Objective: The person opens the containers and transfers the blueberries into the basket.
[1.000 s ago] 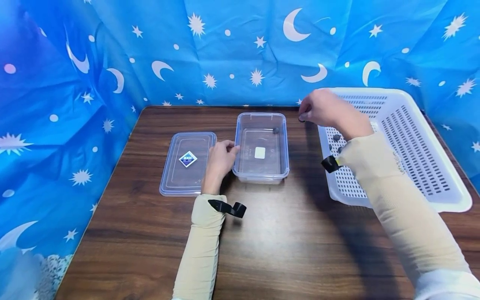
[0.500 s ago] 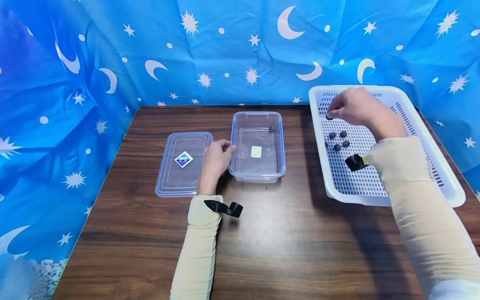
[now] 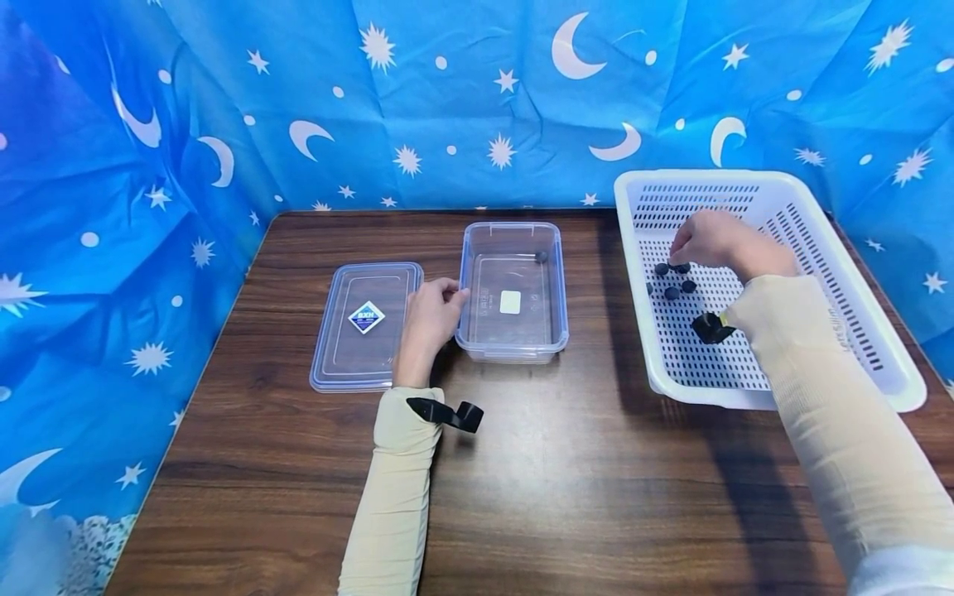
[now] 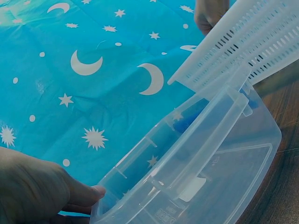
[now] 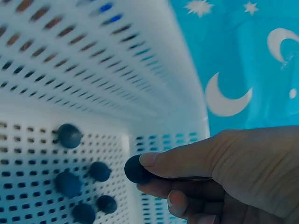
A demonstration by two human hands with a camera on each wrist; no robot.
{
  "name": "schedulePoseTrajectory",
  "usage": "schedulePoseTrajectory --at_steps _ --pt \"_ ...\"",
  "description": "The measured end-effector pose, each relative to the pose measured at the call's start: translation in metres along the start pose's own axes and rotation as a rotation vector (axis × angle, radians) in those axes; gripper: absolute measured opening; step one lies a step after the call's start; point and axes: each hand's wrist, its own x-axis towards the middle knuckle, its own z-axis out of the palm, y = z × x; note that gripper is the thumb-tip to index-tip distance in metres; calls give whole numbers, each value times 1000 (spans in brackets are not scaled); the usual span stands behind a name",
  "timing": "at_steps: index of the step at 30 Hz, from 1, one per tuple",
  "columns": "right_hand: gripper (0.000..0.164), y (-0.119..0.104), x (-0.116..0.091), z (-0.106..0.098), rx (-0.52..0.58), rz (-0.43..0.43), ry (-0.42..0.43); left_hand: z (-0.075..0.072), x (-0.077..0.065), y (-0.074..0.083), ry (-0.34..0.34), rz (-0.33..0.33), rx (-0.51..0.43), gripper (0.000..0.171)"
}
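Observation:
A clear plastic food container [image 3: 514,348] with a bluish rim stands uncovered on the table, one dark berry [image 3: 541,257] lying in its far right corner. My left hand [image 3: 430,321] holds its left rim with the fingertips, as the left wrist view [image 4: 37,184] also shows. Over the white slotted basket [image 3: 890,331] hovers my right hand [image 3: 719,244]. In the right wrist view its thumb and forefinger pinch a blueberry [image 5: 137,169]. Several more blueberries [image 5: 69,183] lie on the basket floor below and to the left of that hand. The other right fingers are loosely curled.
The container's clear lid [image 3: 365,356], with a blue and white diamond label, lies flat left of the container, partly behind my left hand. Dark wood table [image 3: 537,488] stretches toward me. A blue curtain [image 3: 462,99] with moons and stars closes off the back and left.
My right hand has travelled right, from between container and basket to inside the basket, and come lower over the berries, a dark berry at its fingertips. The left hand stays on the container's rim.

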Motion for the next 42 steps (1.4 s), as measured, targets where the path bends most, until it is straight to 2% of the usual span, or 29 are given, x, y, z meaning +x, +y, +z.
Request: schedulePoseTrajectory --at_steps 10,26,30,42 --pt "28 10 8 11 7 19 -7 1 0 0 0 -11 7 29" --pt "30 0 2 -5 -7 -53 26 0 -1 1 3 -19 8 28" --pt "31 -10 2 -10 3 -66 45 -1 -1 0 8 -22 11 29" --pt "26 -67 -2 -23 -25 -240 198 -1 1 -1 11 3 27 29"
